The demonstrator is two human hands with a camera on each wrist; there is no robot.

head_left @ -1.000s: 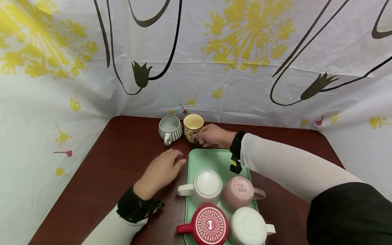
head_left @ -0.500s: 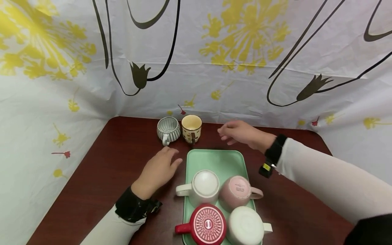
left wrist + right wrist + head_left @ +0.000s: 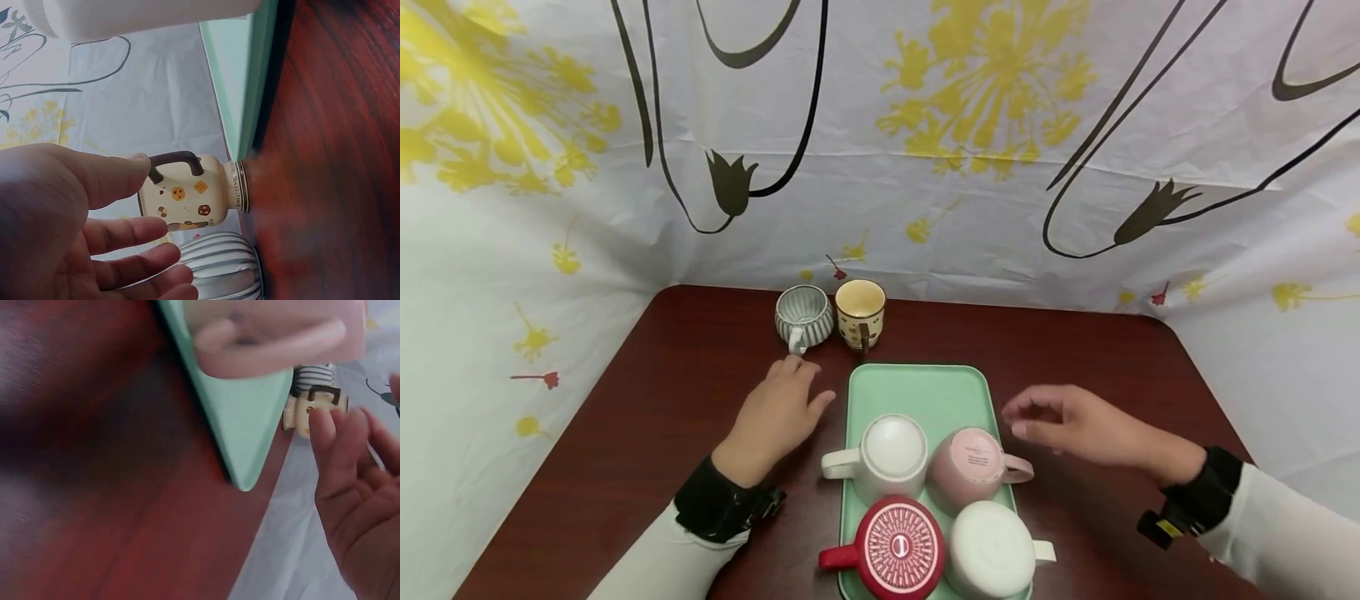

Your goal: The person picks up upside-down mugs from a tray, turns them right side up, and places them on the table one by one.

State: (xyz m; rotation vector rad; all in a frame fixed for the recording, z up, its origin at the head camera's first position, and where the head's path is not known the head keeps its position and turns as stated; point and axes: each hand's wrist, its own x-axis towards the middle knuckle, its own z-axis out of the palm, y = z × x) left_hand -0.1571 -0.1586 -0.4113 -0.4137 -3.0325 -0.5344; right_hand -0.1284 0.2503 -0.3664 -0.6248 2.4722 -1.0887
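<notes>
Dark red-brown wood makes the surface [image 3: 647,417], and a mint-green tray [image 3: 925,390] lies on it near the middle. Four mugs stand upside down on the near part of the tray: a white mug [image 3: 887,454], a pink mug [image 3: 972,465], a red mug [image 3: 895,550] and a second white mug [image 3: 992,554]. The right hand [image 3: 1078,429] hovers just beside the handle of the pink mug, at the right edge of the tray; its fingers [image 3: 337,444] are loosely spread and hold nothing. The left hand [image 3: 775,412] rests on the surface just left of the tray, with relaxed, slightly parted fingers [image 3: 125,234], also holding nothing. Behind the tray, near the back edge of the surface, a cream mug with a dotted pattern [image 3: 860,312] and a grey striped cup [image 3: 803,317] stand upright, side by side. A white cloth with yellow flowers [image 3: 985,108] hangs behind them.
</notes>
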